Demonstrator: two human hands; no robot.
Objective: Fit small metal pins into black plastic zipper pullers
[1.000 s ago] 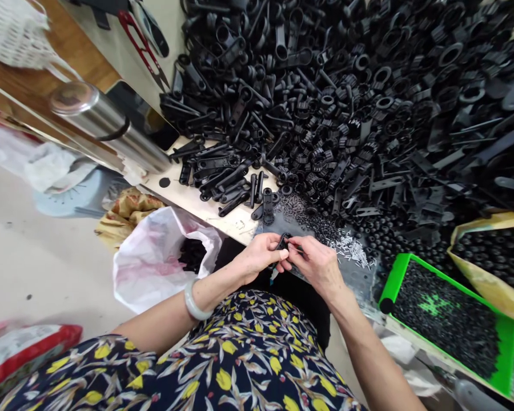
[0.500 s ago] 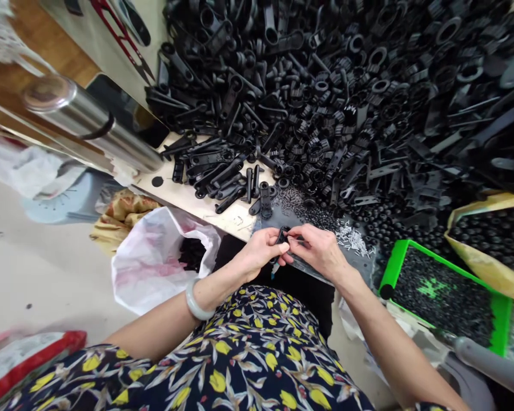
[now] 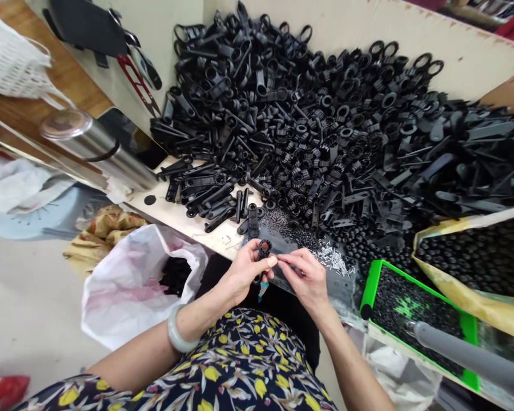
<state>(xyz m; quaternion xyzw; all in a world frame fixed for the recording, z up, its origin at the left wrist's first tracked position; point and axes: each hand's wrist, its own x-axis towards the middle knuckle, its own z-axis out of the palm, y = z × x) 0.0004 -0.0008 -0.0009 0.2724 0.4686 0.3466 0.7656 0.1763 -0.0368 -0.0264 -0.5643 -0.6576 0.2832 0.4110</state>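
Observation:
My left hand [image 3: 247, 269] is closed around a black plastic ratchet-like handle [image 3: 264, 248], its round ringed end pointing up past the fingers. A small blue-and-clear tip [image 3: 262, 289] sticks out beneath that hand; what it belongs to is hidden. Just to the right, my right hand [image 3: 305, 277] is pinched close to the left thumb. Whatever lies between its fingertips is too small to make out. Beyond the hands are small silver pins [image 3: 334, 260] on a dark grey mat [image 3: 291, 244], and a similar black handle [image 3: 252, 220] lies at its edge.
A large heap of black plastic parts [image 3: 300, 125] covers the table's back. At left stand a steel flask [image 3: 98, 151] and a white bag [image 3: 124, 285]. On the right are a green tray [image 3: 374, 279], a yellow-edged sack [image 3: 466, 291] and a grey handle-like bar [image 3: 458, 345].
The head view has tipped up, showing more of the back wall. My right hand has drawn slightly away from the black handle, whose ringed end now shows more plainly in my left hand.

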